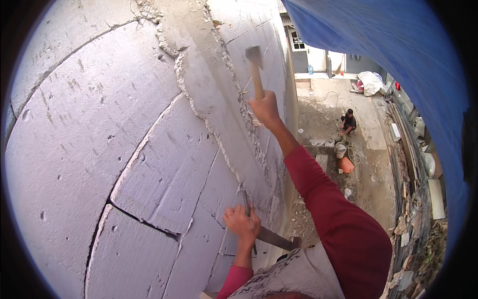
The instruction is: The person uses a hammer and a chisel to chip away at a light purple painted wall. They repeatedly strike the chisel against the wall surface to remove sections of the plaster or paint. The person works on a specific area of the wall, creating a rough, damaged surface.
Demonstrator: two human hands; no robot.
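My right hand [265,108] is raised and wrapped round the wooden handle of a hammer [257,79]. The hammer's dark head is up, away from the wall and slightly blurred. Lower down, my left hand [242,224] grips a chisel [246,199], a thin dark metal rod. Its upper end meets the rough lower edge of a grey concrete strip [209,84] that runs down the wall. Pale lightweight blocks [164,169] with cracked joints make up the wall around the strip.
A dark metal bar [276,239] sticks out below my left hand. Far below on the ground, a person [348,122] crouches near a bucket [340,149] and an orange container [346,165]. Blue sheeting [398,40] hangs at right, above stacked boards and debris [408,159].
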